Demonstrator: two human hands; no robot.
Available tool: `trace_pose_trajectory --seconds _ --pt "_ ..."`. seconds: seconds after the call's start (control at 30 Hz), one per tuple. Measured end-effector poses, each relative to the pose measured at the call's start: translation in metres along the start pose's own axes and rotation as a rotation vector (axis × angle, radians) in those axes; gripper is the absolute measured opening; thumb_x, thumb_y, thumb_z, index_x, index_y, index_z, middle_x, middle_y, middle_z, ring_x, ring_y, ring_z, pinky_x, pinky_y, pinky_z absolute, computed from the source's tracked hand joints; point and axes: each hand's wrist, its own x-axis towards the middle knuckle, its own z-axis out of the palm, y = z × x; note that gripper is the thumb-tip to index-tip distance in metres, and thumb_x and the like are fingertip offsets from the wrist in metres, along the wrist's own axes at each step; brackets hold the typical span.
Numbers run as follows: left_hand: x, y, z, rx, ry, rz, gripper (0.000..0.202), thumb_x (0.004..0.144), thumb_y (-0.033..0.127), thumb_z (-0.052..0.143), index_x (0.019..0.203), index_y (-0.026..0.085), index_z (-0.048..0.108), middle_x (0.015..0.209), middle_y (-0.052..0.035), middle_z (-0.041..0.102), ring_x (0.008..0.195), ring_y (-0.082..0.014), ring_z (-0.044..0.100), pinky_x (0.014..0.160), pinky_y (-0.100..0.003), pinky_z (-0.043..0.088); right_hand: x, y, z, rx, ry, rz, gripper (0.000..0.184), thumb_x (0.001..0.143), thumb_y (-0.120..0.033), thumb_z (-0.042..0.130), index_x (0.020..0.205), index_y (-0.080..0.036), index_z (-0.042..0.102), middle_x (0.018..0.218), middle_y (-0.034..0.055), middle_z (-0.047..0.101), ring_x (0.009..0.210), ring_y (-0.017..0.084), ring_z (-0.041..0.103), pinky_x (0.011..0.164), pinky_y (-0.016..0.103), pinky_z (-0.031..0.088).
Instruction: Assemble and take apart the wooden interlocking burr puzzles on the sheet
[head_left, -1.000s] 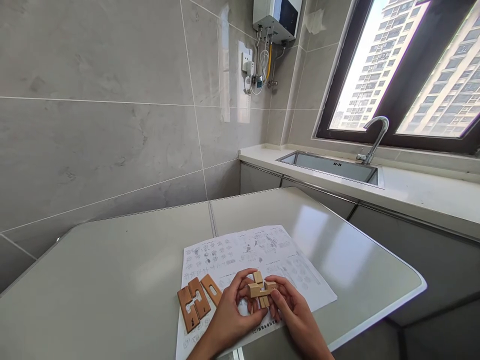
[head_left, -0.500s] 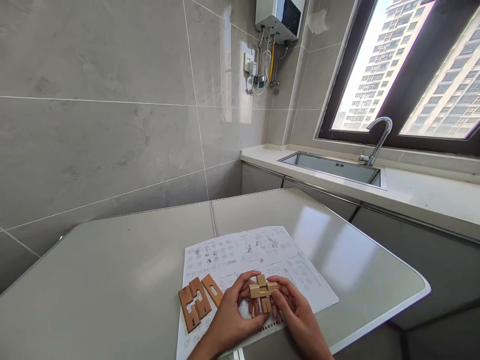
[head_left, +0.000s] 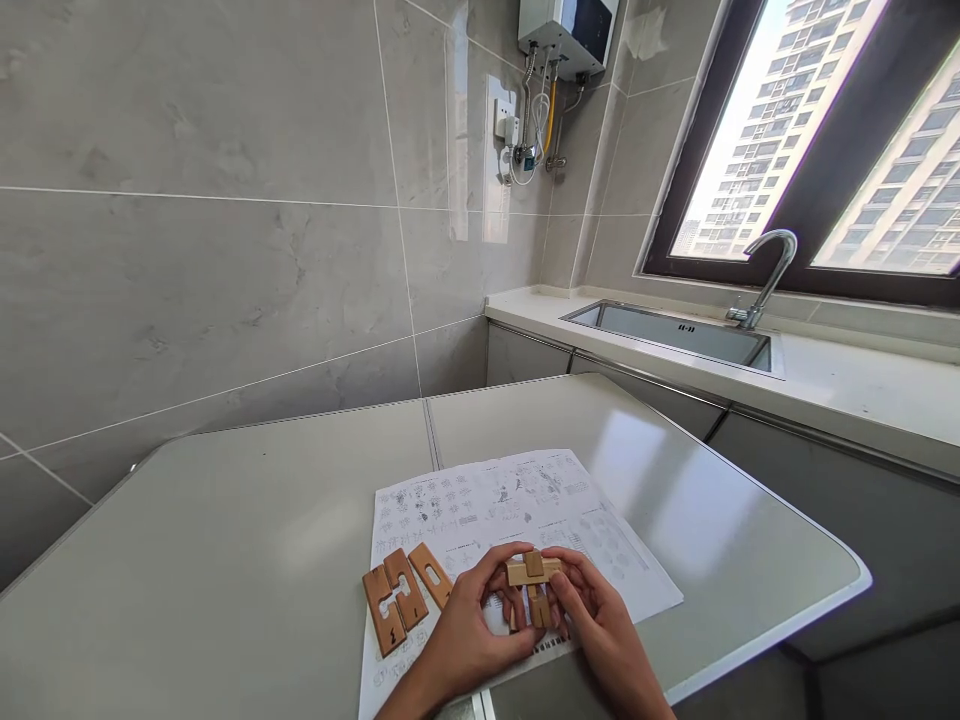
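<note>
Near the front edge of the pale bench (head_left: 225, 560), above a printed sheet (head_left: 630, 560), I have a wooden burr puzzle (head_left: 535, 572) between both hands. My left hand (head_left: 469, 615) is curled partway round it in a C shape, forefinger at the top and thumb against the lower end. My right hand (head_left: 600, 610) is half closed from the other side, its thumb on the right end of the crossbar and its forefinger bent above. From where I watch, the puzzle shows a light crossbar with a squarish block over its middle and an upright part below; my fingers hide some of the joints, so I cannot tell how they fit. Left of my left hand, three flat brown pieces lie on the sheet: a notched piece (head_left: 374, 595) with a dark mark near its lower end, a second notched piece (head_left: 414, 600) whose cutout faces the first, and a slotted piece (head_left: 421, 557) nearest my hand. Farther off, a curved faucet (head_left: 780, 265) stands behind the sink (head_left: 675, 340), and a water heater (head_left: 555, 25) hangs on the wall.
</note>
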Motion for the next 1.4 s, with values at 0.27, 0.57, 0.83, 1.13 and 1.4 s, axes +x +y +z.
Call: trace_pose_trajectory --seconds 0.27,0.57,0.83,1.13,1.4 --pt "-0.001 0.005 0.0 0.012 0.007 -0.026 0.067 0.074 0.012 0.074 0.138 0.028 0.06 0.086 0.0027 0.07 0.099 -0.0239 0.073 0.094 -0.033 0.054 0.001 0.0 -0.001 -0.004 -0.018 0.017 0.047 0.096 -0.064 0.067 0.118 -0.023 0.069 0.083 0.0038 0.069 0.067 0.019 0.059 0.062 0.028 0.05" --pt "-0.001 0.004 0.0 0.002 0.0 -0.019 0.067 0.075 0.011 0.074 0.138 0.027 0.059 0.093 0.0011 0.072 0.096 -0.022 0.073 0.091 -0.032 0.054 0.0 0.0 -0.002 0.0 -0.022 0.024 0.046 0.096 -0.064 0.068 0.118 -0.024 0.07 0.08 0.0019 0.066 0.064 0.017 0.058 0.062 0.027 0.05" --pt "0.0 0.0 0.002 -0.154 0.003 -0.029 0.069 0.075 0.011 0.076 0.14 0.024 0.056 0.094 0.0002 0.07 0.077 -0.0146 0.064 0.083 -0.031 0.054 0.001 0.001 0.0 -0.013 0.015 0.019 0.052 0.095 -0.065 0.068 0.124 -0.022 0.068 0.073 0.0003 0.063 0.065 0.019 0.058 0.062 0.029 0.05" --pt "0.006 -0.011 -0.005 -0.386 0.121 -0.088 0.077 0.074 0.018 0.087 0.143 0.022 0.053 0.08 0.0025 0.064 0.075 -0.0141 0.061 0.084 -0.031 0.053 0.001 0.002 0.002 0.007 0.047 0.035 0.056 0.096 -0.067 0.066 0.127 -0.02 0.062 0.071 -0.0017 0.059 0.06 0.016 0.052 0.059 0.028 0.047" --pt "0.007 -0.013 -0.008 -0.49 0.18 -0.096 0.079 0.072 0.033 0.094 0.142 0.026 0.056 0.122 -0.0102 0.069 0.084 -0.0145 0.065 0.087 -0.034 0.056 0.0 0.004 0.002 -0.009 0.053 0.035 0.056 0.096 -0.067 0.066 0.127 -0.019 0.062 0.072 -0.0014 0.06 0.061 0.016 0.054 0.059 0.028 0.047"
